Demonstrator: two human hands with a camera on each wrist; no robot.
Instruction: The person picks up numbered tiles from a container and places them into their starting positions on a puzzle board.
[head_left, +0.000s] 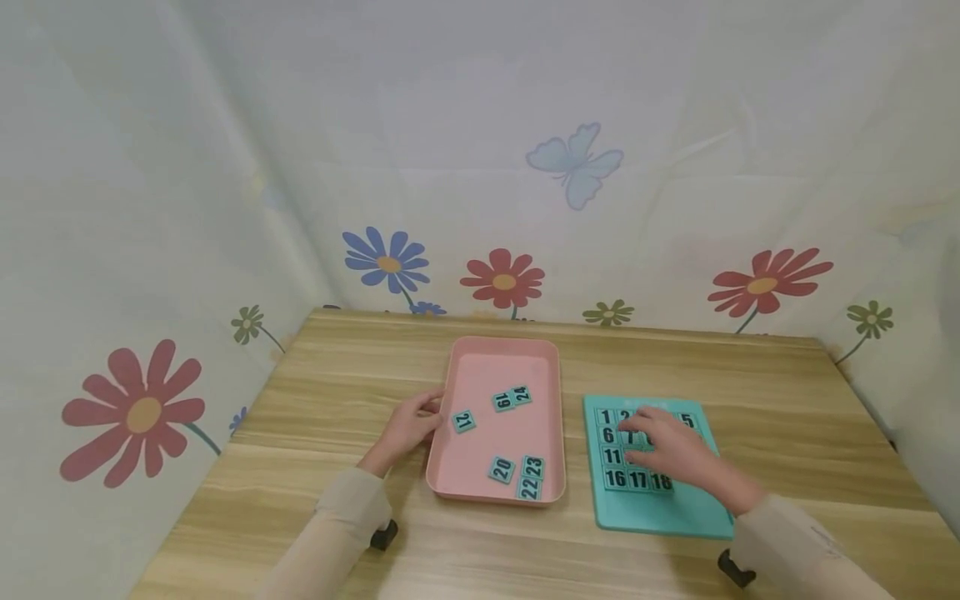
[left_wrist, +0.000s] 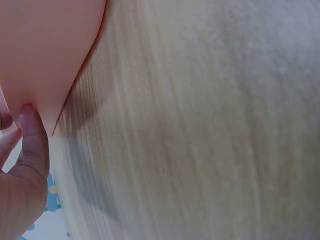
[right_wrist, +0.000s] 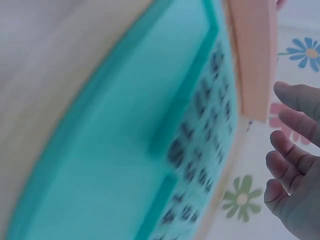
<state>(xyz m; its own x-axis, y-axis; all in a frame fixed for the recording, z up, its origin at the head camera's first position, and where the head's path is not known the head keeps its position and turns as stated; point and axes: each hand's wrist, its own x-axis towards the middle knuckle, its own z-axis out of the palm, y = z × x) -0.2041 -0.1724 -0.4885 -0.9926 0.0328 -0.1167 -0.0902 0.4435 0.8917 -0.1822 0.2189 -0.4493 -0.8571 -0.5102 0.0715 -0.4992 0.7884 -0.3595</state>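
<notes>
My left hand (head_left: 408, 429) is at the left side of a pink tray (head_left: 495, 346), pinching its rim; in the left wrist view a fingertip (left_wrist: 31, 112) lies against the outer wall. Several teal number tiles lie scattered in the tray, among them tile 21 (head_left: 463, 421), tile 20 (head_left: 501, 469) and tile 22 (head_left: 529, 488). My right hand (head_left: 675, 450) hovers over a teal number board (head_left: 660, 512), fingers apart and holding nothing. Rows of tiles fill the board's upper part, ending at tile 18 (head_left: 662, 482); the hand hides some of them.
Tray and board stand side by side on a wood-grain table (head_left: 360, 350), with a narrow gap between them. Behind the table hangs a pale sheet (head_left: 450, 192) printed with flowers and a butterfly.
</notes>
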